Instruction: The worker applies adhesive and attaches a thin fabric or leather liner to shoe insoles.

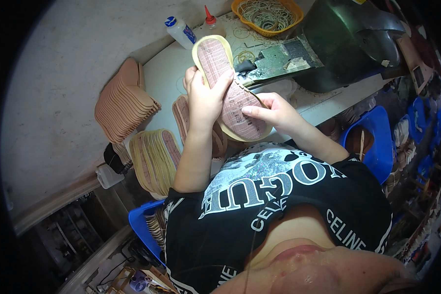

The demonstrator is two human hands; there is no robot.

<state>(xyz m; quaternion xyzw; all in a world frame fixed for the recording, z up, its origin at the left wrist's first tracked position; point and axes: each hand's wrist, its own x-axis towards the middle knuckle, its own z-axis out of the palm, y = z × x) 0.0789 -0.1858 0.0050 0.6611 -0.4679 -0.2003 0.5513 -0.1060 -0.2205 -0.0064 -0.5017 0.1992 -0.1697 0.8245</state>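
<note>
A shoe insole [212,54], pinkish-brown and grid-patterned with a pale yellow rim, is held up at a tilt by both hands. My left hand [206,95] grips its left edge around the middle, thumb lying across the face. On the wider lower part, my right hand [277,113] pinches the right edge, with its thumb on top and the other fingers underneath. Close behind the insole is the worn, flat arm [284,61] of a dark green machine [348,44]. Part of the machine's working end is hidden by the insole.
Left of my arm stand a stack of tan soles [125,98] and a stack of yellow-edged insoles [154,161]. A white bottle [180,32], a red-tipped bottle [213,24] and a yellow basket [267,32] of cord loops sit at the back. Blue bins [379,142] flank me.
</note>
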